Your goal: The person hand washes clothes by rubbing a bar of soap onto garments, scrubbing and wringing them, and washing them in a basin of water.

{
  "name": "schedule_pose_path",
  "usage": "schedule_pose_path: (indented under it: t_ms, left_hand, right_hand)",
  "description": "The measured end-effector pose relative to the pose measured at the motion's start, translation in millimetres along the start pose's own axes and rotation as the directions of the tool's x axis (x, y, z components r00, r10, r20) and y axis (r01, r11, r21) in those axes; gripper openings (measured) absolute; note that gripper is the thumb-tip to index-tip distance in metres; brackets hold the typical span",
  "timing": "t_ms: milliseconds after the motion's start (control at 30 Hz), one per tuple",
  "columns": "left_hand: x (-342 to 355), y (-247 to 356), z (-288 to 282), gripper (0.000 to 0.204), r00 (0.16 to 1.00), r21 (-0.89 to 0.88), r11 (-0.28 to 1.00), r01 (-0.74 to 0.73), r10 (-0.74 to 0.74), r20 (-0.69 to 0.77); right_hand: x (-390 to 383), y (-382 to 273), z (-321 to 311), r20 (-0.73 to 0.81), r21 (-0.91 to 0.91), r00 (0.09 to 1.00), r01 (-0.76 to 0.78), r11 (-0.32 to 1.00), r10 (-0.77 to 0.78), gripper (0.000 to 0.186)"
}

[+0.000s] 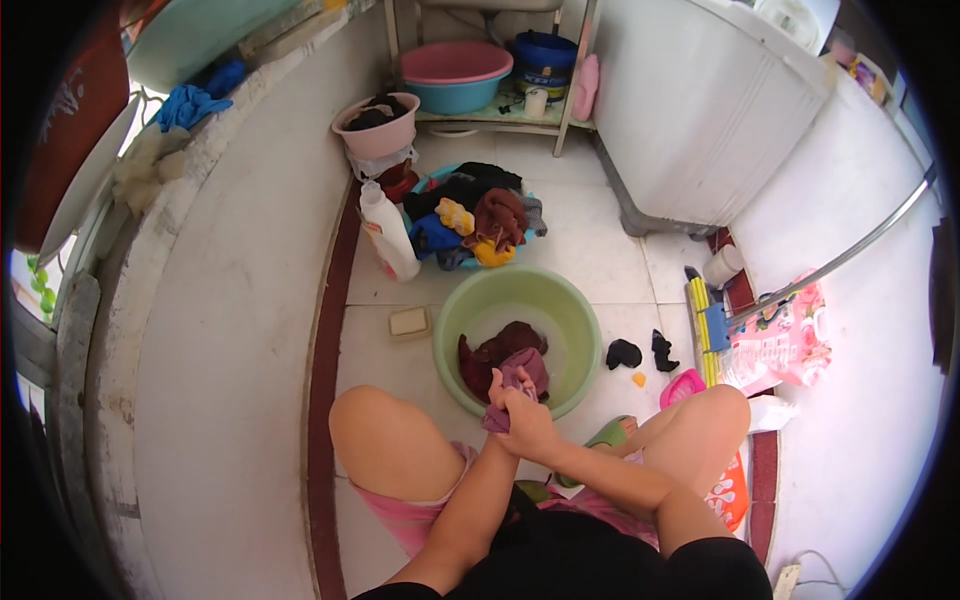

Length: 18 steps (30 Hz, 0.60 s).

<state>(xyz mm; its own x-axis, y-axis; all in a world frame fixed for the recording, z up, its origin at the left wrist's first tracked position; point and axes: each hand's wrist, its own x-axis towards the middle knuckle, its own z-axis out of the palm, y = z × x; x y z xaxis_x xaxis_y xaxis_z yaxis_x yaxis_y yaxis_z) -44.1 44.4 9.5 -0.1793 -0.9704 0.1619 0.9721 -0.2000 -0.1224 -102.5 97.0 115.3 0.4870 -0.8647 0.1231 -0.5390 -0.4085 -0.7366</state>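
Over the near side of a pale green plastic basin (577,340), our overlapping hands (524,421) clench a bunched mauve cloth (531,367), which looks soft, limp and probably heavy if wet, best gripped around its gathered middle.

A cloth (468,370) lies in the washbasin (577,335), between a soap bar (409,321) on the left and socks (623,354) on the right. Behind are a detergent bottle (390,235), a laundry heap (498,216) to its right, and, farther right, a washing machine (700,110).

Mauve cloth (528,368) part-hidden by right hand (528,428)
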Motion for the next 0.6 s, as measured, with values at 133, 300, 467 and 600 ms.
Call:
schedule_pose_path:
  t_ms: [133, 300, 467, 600]
  left_hand:
    - [17.4, -23.6, 23.7, 0.035, 0.822, 0.035, 0.999, 0.024, 0.000, -0.570]
    - [29.3, -14.5, 44.4, 0.042, 0.822, 0.175, 0.976, 0.129, -0.006, -0.569]
    - [8.3, 13.6, -20.5, 0.032, 0.998, 0.022, 0.998, -0.062, 0.062, 0.006]
    - [34.1, -27.1, 31.1, 0.037, 0.860, 0.052, 0.979, 0.197, -0.147, -0.489]
  right_hand:
    - [82.6, 53.1, -44.7, -0.426, 0.008, 0.866, -0.287, 0.958, 0.263, 0.019]
    - [84.9, 67.5, -42.4, -0.501, -0.103, 0.854, -0.221, 0.970, 0.141, 0.011]
    - [58.2, 21.3, 12.3, 0.001, -0.409, 0.981, 0.180, 0.895, -0.196, 0.019]
    - [108.4, 94.7, -41.8, -0.450, -0.340, 0.871, -0.372, 0.864, 0.198, 0.030]
